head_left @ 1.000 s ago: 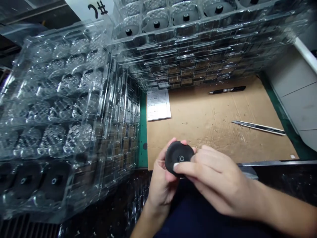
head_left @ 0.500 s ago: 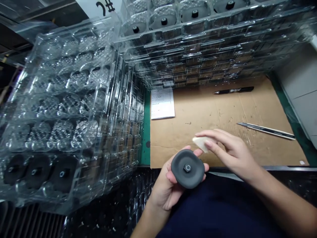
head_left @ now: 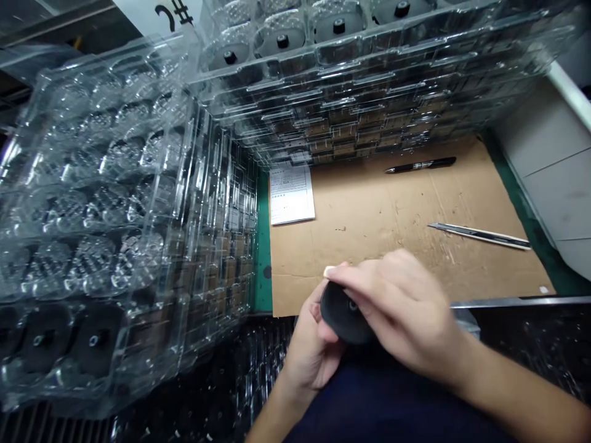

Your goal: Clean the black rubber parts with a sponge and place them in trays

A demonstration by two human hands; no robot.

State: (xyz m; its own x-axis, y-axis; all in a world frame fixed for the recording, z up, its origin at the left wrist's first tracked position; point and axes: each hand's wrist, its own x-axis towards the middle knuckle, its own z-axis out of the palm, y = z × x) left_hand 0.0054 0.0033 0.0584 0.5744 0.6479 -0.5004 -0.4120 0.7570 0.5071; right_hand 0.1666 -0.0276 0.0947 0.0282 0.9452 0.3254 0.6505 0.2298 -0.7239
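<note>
A round black rubber part [head_left: 339, 314] with a small metal hub in its middle rests in my left hand [head_left: 310, 351], which cups it from below at the front edge of the bench. My right hand [head_left: 397, 307] lies over the top of the part with fingers curled and pressed against it. Whether the small pale piece seen earlier is under those fingers is hidden.
Tall stacks of clear plastic blister trays stand at the left [head_left: 106, 203] and along the back [head_left: 360, 80]; some pockets hold black parts [head_left: 95, 338]. A brown cardboard sheet [head_left: 397, 209] carries a paper slip [head_left: 292, 194], a black pen [head_left: 422, 164] and a thin blade [head_left: 480, 235].
Half a second ago my right hand was lifted off, pinching a small pale piece beside the part. It has come back down over the part, covering most of it.
</note>
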